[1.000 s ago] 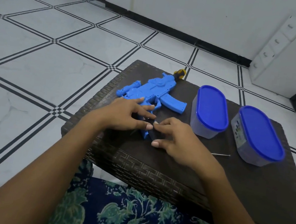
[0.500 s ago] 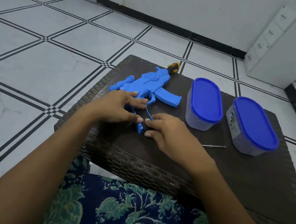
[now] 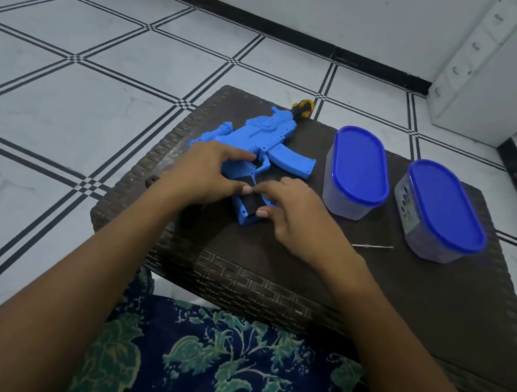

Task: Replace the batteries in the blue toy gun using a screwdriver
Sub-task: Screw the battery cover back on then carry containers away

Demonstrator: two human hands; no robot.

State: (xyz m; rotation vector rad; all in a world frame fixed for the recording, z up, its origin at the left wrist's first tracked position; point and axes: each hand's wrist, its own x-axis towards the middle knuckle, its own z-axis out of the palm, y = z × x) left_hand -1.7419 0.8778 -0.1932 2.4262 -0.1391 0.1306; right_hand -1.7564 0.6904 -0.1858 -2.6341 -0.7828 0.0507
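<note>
Lying flat on the far left part of a dark woven table (image 3: 402,301), the blue toy gun (image 3: 279,138) points its muzzle away from me and its handle toward me. My left hand (image 3: 206,174) covers the rear of the gun, fingers curled over the body beside the trigger, thumb tip on the handle. My right hand (image 3: 294,214) meets it from the right. Its forefinger and thumb pinch the handle, where a dark rectangular patch (image 3: 251,203) shows; I cannot tell whether this is a cover or an opening. A slim metal tool (image 3: 372,245) lies on the table just right of that hand. Further right stand a first blue-lidded tub (image 3: 361,164) and a second blue-lidded tub (image 3: 443,206), side by side, clear of the gun. Floral fabric (image 3: 223,375) covers my lap.
</note>
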